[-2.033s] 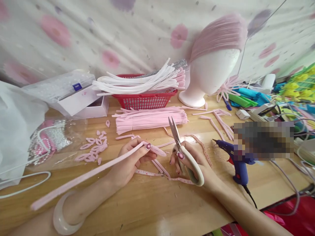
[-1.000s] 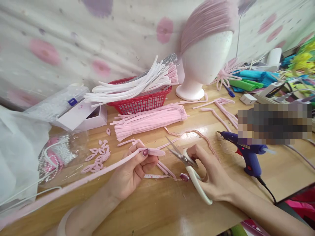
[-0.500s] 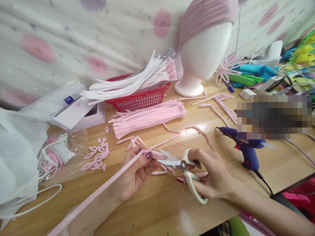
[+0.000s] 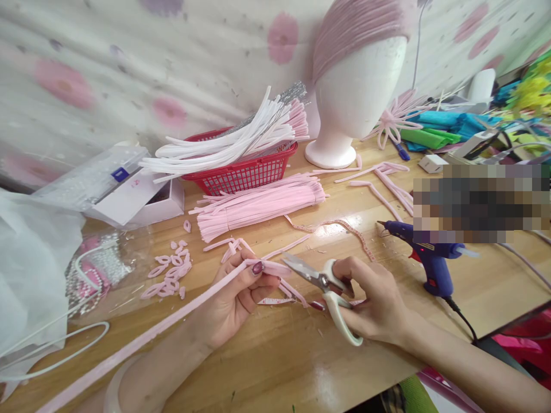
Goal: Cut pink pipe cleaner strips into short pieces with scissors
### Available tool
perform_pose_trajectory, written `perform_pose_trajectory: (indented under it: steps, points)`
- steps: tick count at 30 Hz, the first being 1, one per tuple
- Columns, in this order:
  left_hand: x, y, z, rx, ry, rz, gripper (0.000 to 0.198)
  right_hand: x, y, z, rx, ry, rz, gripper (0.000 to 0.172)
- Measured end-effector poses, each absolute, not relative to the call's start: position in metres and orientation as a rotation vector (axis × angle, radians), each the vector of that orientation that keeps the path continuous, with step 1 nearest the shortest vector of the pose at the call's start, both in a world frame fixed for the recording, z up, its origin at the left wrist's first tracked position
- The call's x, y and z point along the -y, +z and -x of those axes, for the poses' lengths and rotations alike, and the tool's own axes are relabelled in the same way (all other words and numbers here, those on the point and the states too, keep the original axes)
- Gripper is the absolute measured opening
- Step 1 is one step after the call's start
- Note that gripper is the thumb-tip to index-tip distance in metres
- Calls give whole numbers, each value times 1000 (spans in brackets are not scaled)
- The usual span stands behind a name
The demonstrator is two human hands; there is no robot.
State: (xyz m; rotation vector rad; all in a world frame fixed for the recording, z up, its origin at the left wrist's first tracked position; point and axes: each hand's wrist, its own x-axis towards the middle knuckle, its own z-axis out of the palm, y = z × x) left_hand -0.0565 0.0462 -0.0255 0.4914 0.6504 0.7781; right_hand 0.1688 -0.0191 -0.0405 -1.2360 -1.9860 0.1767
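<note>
My left hand [image 4: 236,298] pinches a pink pipe cleaner [image 4: 181,312] between thumb and fingers. One end of it trails down across my forearm to the lower left, and a short folded end sticks out to the right. In my right hand [image 4: 374,298] is a pair of scissors [image 4: 321,279] with cream handles. Its blades look nearly closed, their tips just beside the short pink end. Behind my hands lies a thick bundle of pink pipe cleaners [image 4: 262,207]. Small pink loops [image 4: 172,269] are piled to the left. A measuring tape [image 4: 353,229] curls on the table.
A red basket [image 4: 245,176] holds white and pink pipe cleaners. Behind stands a white foam head [image 4: 361,86] with a pink cap. A blue glue gun [image 4: 430,252] rests at right, its cord at the table edge. A bag of beads [image 4: 99,275] and a white box [image 4: 159,203] sit left.
The scissor blades have gone from spread around the pink end to nearly closed beside it. The trailing length of the pipe cleaner has swung further left.
</note>
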Motion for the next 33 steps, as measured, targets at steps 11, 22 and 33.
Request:
perform_pose_trajectory:
  steps: [11, 22, 33]
  points:
    - [-46, -24, 58, -678, 768, -498, 30, 16, -36, -166, 2000, 304, 1213, 31]
    - [-57, -17, 59, -728, 895, -646, 17, 11, -41, -171, 1708, 452, 1349, 26]
    - [-65, -34, 59, -979, 758, -656, 11, 7, -45, -171, 1604, 718, 1419, 28]
